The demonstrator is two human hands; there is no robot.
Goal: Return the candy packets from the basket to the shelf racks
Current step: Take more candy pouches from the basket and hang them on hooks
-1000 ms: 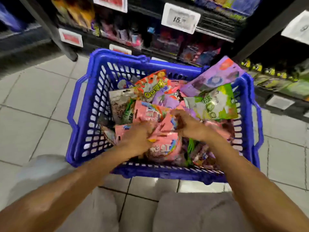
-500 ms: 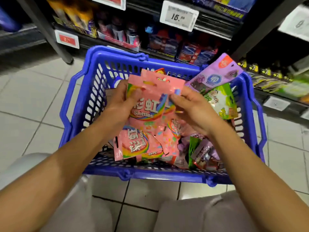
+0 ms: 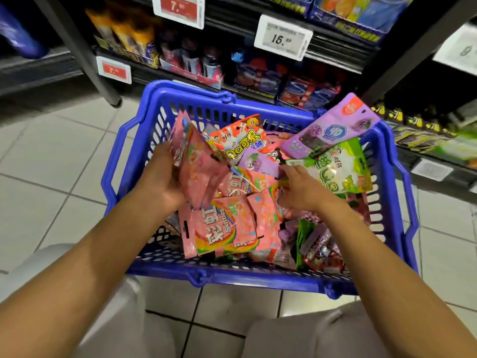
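The left hand [image 3: 165,177] grips a few pink Skittles packets [image 3: 196,166], fingers clamped on them, above the blue basket [image 3: 232,276]. The right hand [image 3: 302,189] reaches among more packets in the basket, its fingers loosely apart; the shelf racks [image 3: 258,78] stand just behind.

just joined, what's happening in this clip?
A person is crouched over a blue basket full of candy packets on a shop floor, in front of the shelf racks. The left hand grips a small bunch of pink Skittles packets, lifted above the pile. The right hand is down among the packets beside a green QQ packet; what it grips, if anything, is not clear. More pink packets lie in the basket. Nothing is at the shelf yet.
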